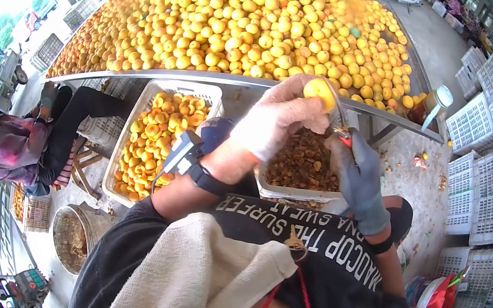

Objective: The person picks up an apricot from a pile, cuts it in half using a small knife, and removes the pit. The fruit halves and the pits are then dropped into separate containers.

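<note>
My left hand [283,118] is closed around a yellow-orange apricot [320,93], held up just in front of the table's near edge. Close beside it, my right hand [361,177], in a grey glove, grips a small red-handled tool [343,136]. The tool's metal end points up by the apricot, and its exact shape is partly hidden by the fingers. Below both hands is a crate [301,195] of brown pits. To its left stands a white crate [217,95] of halved apricots [159,141].
A metal-edged table [232,80] bears a big heap of whole apricots [247,20]. On its right corner stands a jar [425,110]. At left sits another person [13,138], near a bucket [74,233]. Stacked plastic crates [486,190] line the right side.
</note>
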